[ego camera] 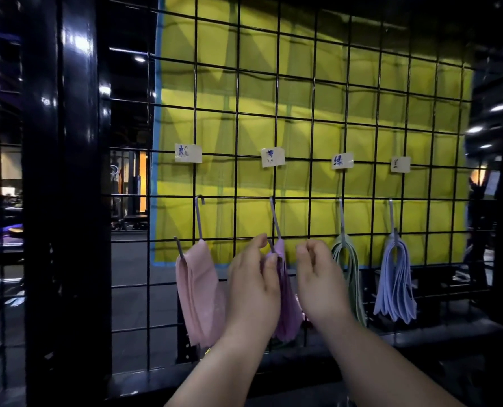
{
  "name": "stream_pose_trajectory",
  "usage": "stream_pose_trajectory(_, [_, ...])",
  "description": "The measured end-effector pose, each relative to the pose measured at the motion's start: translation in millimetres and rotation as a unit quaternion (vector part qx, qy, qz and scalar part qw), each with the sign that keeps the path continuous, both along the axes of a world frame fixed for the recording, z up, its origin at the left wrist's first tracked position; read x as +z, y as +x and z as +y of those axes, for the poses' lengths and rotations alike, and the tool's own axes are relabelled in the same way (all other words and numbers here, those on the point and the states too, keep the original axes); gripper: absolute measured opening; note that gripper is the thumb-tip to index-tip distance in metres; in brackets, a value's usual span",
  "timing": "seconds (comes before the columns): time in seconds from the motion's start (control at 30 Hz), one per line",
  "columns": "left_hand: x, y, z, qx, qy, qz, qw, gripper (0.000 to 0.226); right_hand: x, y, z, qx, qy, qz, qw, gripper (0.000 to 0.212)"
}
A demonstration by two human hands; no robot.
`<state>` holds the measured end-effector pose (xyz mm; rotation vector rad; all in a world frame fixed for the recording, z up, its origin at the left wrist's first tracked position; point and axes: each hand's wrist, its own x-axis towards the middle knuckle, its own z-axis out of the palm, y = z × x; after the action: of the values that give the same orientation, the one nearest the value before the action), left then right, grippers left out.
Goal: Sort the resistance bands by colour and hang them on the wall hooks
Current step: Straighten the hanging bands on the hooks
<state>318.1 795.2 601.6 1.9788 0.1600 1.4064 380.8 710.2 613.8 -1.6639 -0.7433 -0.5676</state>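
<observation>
Yellow cloth (303,83): I see it hanging flat behind the black wire grid (276,121), blue-edged, filling most of the grid's cells.
Grid: upright, with square cells; a glossy black post (65,171) stands at the grid's left edge.
Paper labels (188,153): four, taped across the grid's middle rows, handwritten; too blurred for me to read.
Hooks (199,218): four metal S-hooks hang from one grid wire, one below each label.
Pink bands (199,292): on the hook nearest the grid's left edge.
Purple bands (287,312): on the second hook from the grid's left edge, draped down over the grid's lower rows.
Green bands (350,277): on the third hook.
Blue bands (395,286): on the hook nearest the grid's right edge.
Left hand (253,289): raised in front of the grid, thumb and forefinger pinching the top of the purple bands at the hook's lower tip.
Right hand (320,283): in front of the grid, fingers curled inward; I cannot tell whether they hold anything.
Room: through the grid's left cells I see a dark gym floor and ceiling lights (139,58).
</observation>
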Motion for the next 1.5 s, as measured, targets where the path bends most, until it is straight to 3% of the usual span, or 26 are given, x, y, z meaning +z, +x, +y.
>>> stream_pose_trajectory(0.17, [8.0,5.8,2.1,0.017,-0.01,0.023,1.0,0.029,4.5,15.3,12.6,0.041,-0.046,0.015,0.998,0.021])
stream_pose_trajectory(0.4, [8.7,21.3,11.7,-0.031,-0.038,-0.022,0.999,0.029,6.6,12.6,17.5,0.095,-0.021,0.045,0.994,0.013])
stream_pose_trajectory(0.5, [15.4,21.6,10.1,-0.053,-0.054,-0.048,0.996,0.016,10.3,10.7,17.9,0.123,0.008,0.06,0.991,0.017])
stream_pose_trajectory(0.67, [34.4,19.4,3.2,-0.096,-0.096,-0.078,0.988,0.014,22.1,11.7,19.8,0.109,0.033,0.041,0.993,0.02])
stream_pose_trajectory(0.93, [32.3,22.6,1.1,-0.135,-0.084,-0.062,0.985,0.014,15.3,12.6,11.5,0.113,0.036,0.028,0.993,0.019])
stream_pose_trajectory(1.2, [37.5,20.5,1.6,-0.099,-0.055,-0.107,0.988,0.013,24.2,9.3,15.0,0.136,0.04,0.015,0.99,0.02])
stream_pose_trajectory(1.37, [38.1,21.1,1.8,-0.13,-0.059,-0.073,0.987,0.014,19.1,11.4,12.5,0.132,0.051,0.029,0.99,0.019])
stream_pose_trajectory(1.5, [32.9,23.7,6.0,-0.141,-0.109,-0.048,0.983,0.014,13.8,18.6,14.2,0.121,0.007,0.041,0.992,0.017])
